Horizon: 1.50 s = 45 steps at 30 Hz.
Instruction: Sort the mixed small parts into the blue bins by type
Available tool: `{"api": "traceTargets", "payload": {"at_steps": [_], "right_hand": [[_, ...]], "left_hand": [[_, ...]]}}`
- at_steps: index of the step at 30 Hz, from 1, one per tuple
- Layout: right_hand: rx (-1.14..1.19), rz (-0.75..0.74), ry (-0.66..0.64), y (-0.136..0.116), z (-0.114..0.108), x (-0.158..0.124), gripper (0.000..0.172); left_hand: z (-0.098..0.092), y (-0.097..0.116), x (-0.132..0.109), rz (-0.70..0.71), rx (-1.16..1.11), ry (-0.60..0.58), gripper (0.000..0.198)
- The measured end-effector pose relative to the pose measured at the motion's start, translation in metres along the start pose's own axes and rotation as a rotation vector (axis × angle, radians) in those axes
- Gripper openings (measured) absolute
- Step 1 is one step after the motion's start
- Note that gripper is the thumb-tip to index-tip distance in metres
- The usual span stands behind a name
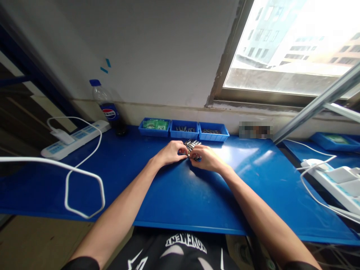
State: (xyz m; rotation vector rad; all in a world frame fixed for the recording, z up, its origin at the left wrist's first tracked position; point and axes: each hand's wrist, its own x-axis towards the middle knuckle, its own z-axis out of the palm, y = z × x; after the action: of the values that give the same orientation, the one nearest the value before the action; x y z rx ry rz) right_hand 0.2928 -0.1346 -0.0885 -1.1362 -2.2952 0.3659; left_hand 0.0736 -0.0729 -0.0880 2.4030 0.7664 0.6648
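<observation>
Both my hands meet at the middle of the blue table [174, 195]. My left hand [170, 152] is closed in a pinch on a small metal part at its fingertips. My right hand [206, 157] is also closed, its fingers curled round a small part with a blue bit showing under them. The two pinches touch each other. Just behind my fingers lies a small pile of silvery metal parts [192, 143]. What exactly each hand holds is too small to name.
Three blue trays stand by the wall: one with green boards [154, 126], two with small dark parts [184, 129] [213, 132]. A cola bottle [108, 107] and a white power strip [74, 138] with looping cable sit left. Another power strip [336, 182] and tray [334, 140] lie right.
</observation>
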Motion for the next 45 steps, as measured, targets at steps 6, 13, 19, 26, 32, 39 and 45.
{"api": "traceTargets", "payload": {"at_steps": [6,13,19,26,32,39,45], "right_hand": [[0.328,0.162,0.084,-0.001,-0.002,0.003,0.004],[0.835,0.339,0.241,0.002,0.000,0.006,0.045],[0.855,0.417,0.294,-0.001,0.000,0.009,0.039],[0.929,0.459,0.247,0.004,-0.003,0.007,0.036],[0.875,0.450,0.470,0.015,-0.005,0.008,0.036],[0.819,0.456,0.693,0.030,-0.013,0.006,0.060],[0.802,0.482,0.634,0.032,-0.008,0.005,0.048]], "left_hand": [[-0.004,0.004,0.000,0.010,-0.038,0.032,0.018],[-0.008,0.018,-0.001,-0.081,-0.209,0.004,0.027],[-0.008,0.012,-0.001,-0.111,-0.180,0.086,0.022],[-0.003,0.006,0.001,-0.057,-0.104,0.173,0.015],[0.002,0.007,0.002,0.012,0.033,0.153,0.012],[0.002,0.010,-0.001,0.070,0.093,-0.045,0.013],[0.007,0.009,-0.001,0.071,0.151,-0.060,0.011]]}}
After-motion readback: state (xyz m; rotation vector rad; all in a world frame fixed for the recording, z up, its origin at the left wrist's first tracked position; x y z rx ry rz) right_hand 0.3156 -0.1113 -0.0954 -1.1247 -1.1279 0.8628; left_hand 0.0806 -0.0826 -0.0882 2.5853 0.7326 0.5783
